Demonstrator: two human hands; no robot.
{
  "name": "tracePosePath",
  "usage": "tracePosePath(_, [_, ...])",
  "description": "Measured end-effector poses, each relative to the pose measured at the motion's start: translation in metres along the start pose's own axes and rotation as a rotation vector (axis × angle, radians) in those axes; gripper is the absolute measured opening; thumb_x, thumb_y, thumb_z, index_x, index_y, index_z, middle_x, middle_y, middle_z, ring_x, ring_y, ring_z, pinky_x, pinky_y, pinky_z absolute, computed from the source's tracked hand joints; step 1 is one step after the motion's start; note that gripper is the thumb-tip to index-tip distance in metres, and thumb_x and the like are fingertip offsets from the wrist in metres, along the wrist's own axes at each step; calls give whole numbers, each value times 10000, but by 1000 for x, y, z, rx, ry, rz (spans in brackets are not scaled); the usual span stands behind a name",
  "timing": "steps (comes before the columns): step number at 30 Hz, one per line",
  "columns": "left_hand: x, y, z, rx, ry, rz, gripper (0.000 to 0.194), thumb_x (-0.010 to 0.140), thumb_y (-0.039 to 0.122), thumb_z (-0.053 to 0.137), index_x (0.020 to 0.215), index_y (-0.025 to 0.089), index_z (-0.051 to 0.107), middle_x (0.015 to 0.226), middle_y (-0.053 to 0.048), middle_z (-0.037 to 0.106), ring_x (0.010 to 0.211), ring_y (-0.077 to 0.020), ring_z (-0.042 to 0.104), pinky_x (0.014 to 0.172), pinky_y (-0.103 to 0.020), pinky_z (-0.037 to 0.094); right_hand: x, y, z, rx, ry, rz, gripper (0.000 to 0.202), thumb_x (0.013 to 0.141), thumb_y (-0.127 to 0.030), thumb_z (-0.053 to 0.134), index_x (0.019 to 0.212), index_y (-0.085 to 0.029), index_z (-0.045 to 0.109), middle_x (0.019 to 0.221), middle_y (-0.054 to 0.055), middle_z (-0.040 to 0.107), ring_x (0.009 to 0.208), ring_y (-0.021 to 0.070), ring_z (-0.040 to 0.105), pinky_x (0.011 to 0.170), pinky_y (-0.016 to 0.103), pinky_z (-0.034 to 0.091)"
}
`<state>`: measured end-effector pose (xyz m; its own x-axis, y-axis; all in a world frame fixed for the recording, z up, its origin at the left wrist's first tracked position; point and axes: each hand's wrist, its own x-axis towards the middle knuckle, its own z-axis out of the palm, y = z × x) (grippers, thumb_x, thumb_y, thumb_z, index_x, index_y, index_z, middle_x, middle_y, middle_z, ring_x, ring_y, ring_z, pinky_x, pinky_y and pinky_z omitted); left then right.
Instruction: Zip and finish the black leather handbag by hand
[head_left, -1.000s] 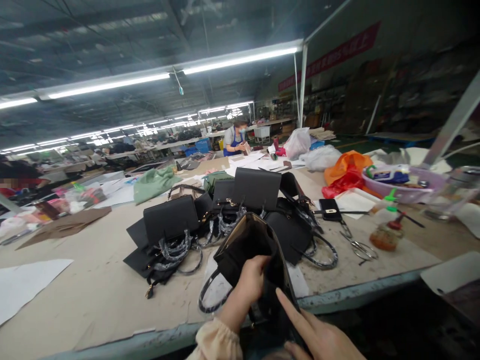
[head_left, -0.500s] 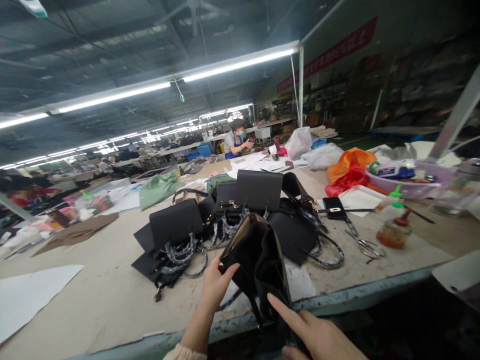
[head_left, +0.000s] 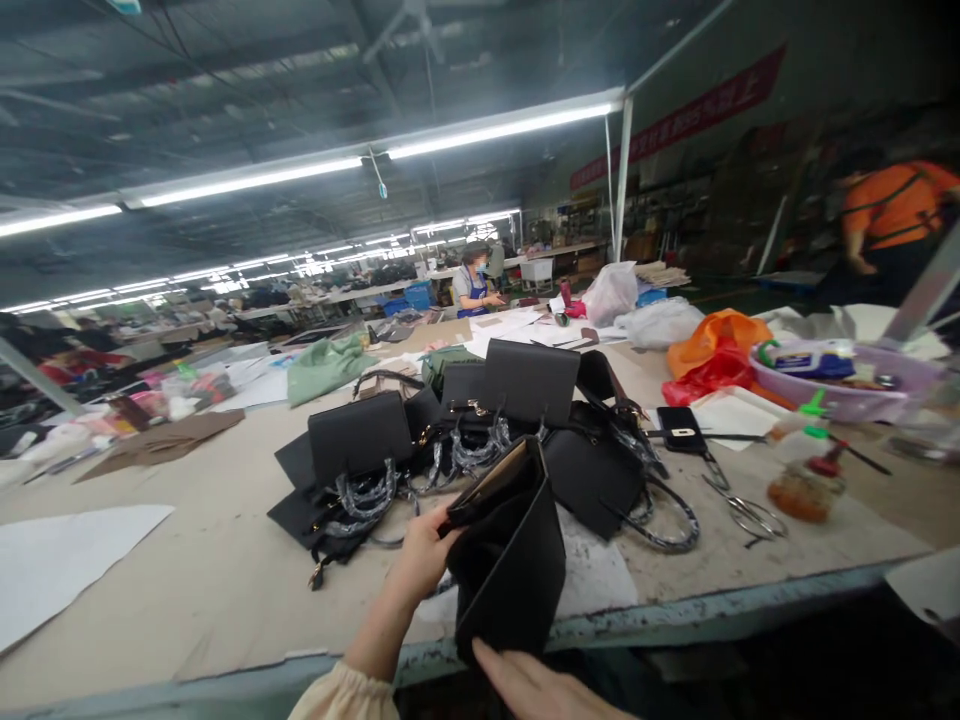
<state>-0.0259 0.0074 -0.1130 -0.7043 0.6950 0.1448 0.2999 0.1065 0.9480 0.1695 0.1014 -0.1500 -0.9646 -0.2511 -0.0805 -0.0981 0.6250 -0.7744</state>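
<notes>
In the head view, one black, boxy, leather-like handbag stands open-mouthed at the near edge of a beige-topped table, between the hands. The left hand pinches the rim at the left, thumb and fingers closed on it. The right hand lays an extended finger against the lower near edge; its other fingers are cut off, so I cannot tell whether it grips. The step in hand seems to be steadying or turning the bag; handling it further likely calls for a firm rim hold and right-hand support below. Beyond lies a pile of black leather-like bags, at least three, overlapping too much to count exactly. To the right: one pair of silver metal scissors and one red-topped amber bottle.
</notes>
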Motion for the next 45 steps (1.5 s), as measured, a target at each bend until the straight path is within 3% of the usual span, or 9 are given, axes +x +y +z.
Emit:
tracePosePath(7, [18, 29, 3, -68, -114, 31, 299, 659, 154, 636, 944, 204, 712, 882, -14, 713, 978, -229, 608, 963, -388, 431, 23, -11, -7, 596, -97, -51, 1059, 615, -282, 777, 1437, -346, 112, 1475, 187, 131, 875, 181, 654, 597, 183, 517])
tracePosePath(9, [20, 34, 0, -71, -172, 31, 302, 653, 158, 648, 944, 201, 715, 879, -19, 714, 968, -233, 613, 961, -392, 430, 28, -14, -5, 521, -130, -129, 953, 679, -297, 737, 1438, -309, 161, 1454, 178, 220, 900, 176, 644, 651, 195, 525])
tracePosePath(13, [13, 30, -1, -78, -300, 20, 343, 676, 159, 632, 1009, 210, 698, 953, -23, 701, 964, -229, 611, 945, -379, 441, 17, -23, -18, 146, -126, -381, 425, 890, -247, 484, 1313, -264, 456, 1168, 52, 604, 988, 137, 604, 829, 197, 478])
tracePosePath(16, [2, 22, 3, -52, -266, 19, 367, 678, 153, 627, 1031, 227, 691, 990, -26, 692, 959, -231, 609, 929, -371, 448, -6, -42, -55, -27, 34, -431, 297, 899, -256, 476, 1180, -211, 560, 924, 31, 688, 862, 116, 630, 780, 179, 486])
tracePosePath(21, [-12, 18, 12, 78, -65, 86, 397, 670, 158, 641, 1054, 251, 676, 999, -45, 672, 969, -224, 585, 933, -358, 433, -28, -61, -124, -232, 521, -252, 252, 888, -198, 484, 1116, -203, 590, 964, 61, 666, 868, 133, 623, 754, 229, 513])
tracePosePath(24, [-19, 19, 16, 131, 40, 127, 354, 688, 208, 663, 1039, 255, 676, 1045, -55, 623, 1012, -219, 551, 943, -355, 417, -20, -54, -142, -387, 621, -236, 256, 881, -234, 511, 1123, -206, 590, 1050, 79, 642, 980, 174, 590, 849, 313, 499])
tracePosePath(27, [-24, 21, 22, 162, 140, 146, 270, 716, 261, 664, 984, 242, 690, 974, -52, 584, 962, -198, 542, 884, -327, 439, -4, -46, -144, -468, 549, -231, 244, 866, -233, 540, 1100, -200, 597, 1070, 78, 627, 999, 188, 567, 872, 341, 478])
tracePosePath(32, [-30, 20, 32, 131, 106, 161, 217, 766, 254, 621, 969, 225, 690, 912, -42, 578, 899, -174, 545, 811, -280, 449, 16, -45, -136, -546, 437, -134, 142, 853, -214, 555, 977, -195, 620, 931, 40, 642, 877, 168, 582, 794, 309, 463])
tracePosePath(45, [-39, 13, 46, 98, 200, 207, 190, 767, 214, 634, 941, 228, 709, 839, -26, 637, 790, -144, 590, 717, -243, 475, 27, -43, -120, -641, 376, -16, 143, 884, -216, 499, 782, -201, 599, 748, -4, 609, 728, 137, 564, 662, 250, 370])
